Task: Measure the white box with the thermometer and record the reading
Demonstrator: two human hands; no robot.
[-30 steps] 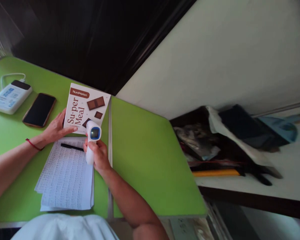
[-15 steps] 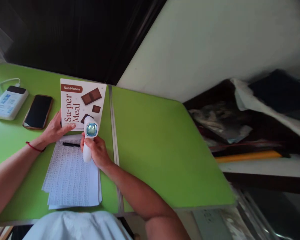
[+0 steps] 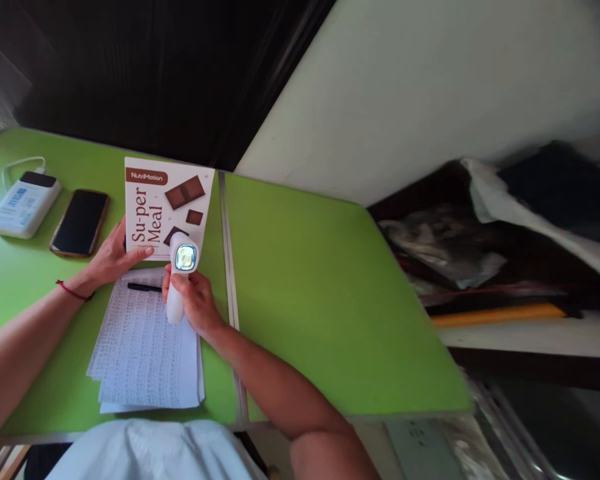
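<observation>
Green counter (image 3: 305, 280) fills the view, dark wall behind. Right hand (image 3: 195, 303) has its grip clamped around a white thermometer gun (image 3: 177, 277), its screen lit, nose aimed at the Su-per Meal box (image 3: 167, 203). Left hand (image 3: 113, 253) lies flat, fingers apart, steadying that box's near edge (nothing gripped). Printed sheets (image 3: 145, 350) lie under both wrists with a black pen (image 3: 144, 287) on top. Off left: a phone (image 3: 80, 222) and a power bank (image 3: 24, 205), well clear.
</observation>
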